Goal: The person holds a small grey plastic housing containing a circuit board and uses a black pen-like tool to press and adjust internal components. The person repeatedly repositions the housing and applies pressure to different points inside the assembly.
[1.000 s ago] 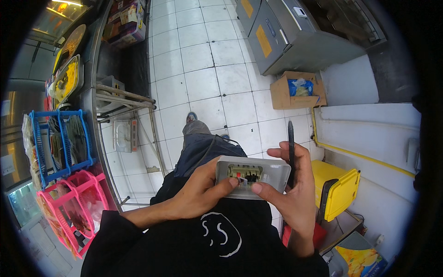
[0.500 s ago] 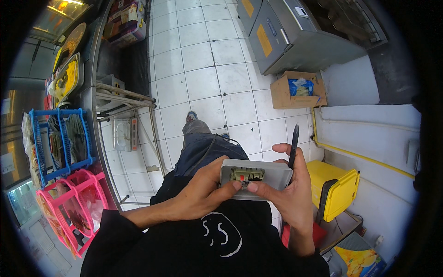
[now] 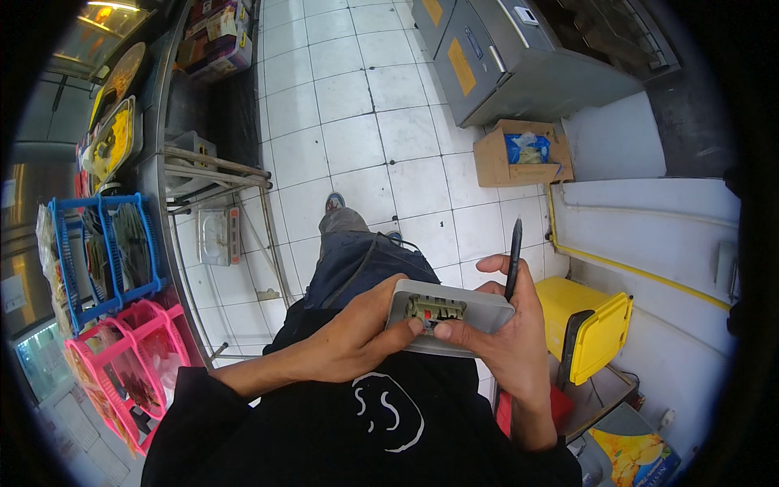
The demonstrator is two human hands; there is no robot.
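Our hands are clamped on the grey box [image 3: 487, 313] at lower centre of the frame, left hand [image 3: 365, 334] and right hand [image 3: 513, 341] at opposite sides, thumb tips at the near edge of the pale fitting [image 3: 445, 309] inside. The right one also holds a pen [image 3: 515, 256] upright between its fingers. If we press too hard or unevenly, the fitting could slip or the box tip; shifting our fingers could drop the pen
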